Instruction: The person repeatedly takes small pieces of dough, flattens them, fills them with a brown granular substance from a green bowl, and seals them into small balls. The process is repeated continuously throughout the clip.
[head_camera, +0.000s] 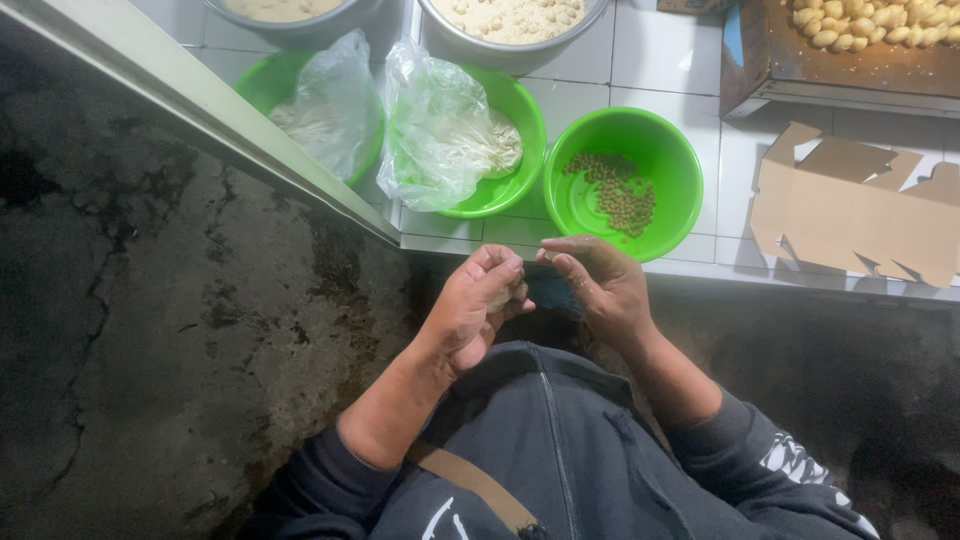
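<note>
My left hand (478, 305) is curled around a small pale lump of dough (503, 296), just below the edge of the white tiled counter (650, 45). My right hand (597, 285) hovers beside it, fingers pinched together near the dough; whether it holds anything is hidden. Right above my hands stands a green bowl (668, 160) holding small brownish-green beans (615, 190). Left of that bowl, another green bowl (518, 110) holds pale dough under a clear plastic bag (430, 130).
A third green bowl (262, 80) under plastic sits far left. Two metal bowls (510, 50) of pale dough stand at the back. A tray of shaped pale pieces (880, 25) and a flattened cardboard piece (850, 210) lie right. Dark cracked floor (150, 330) spreads left.
</note>
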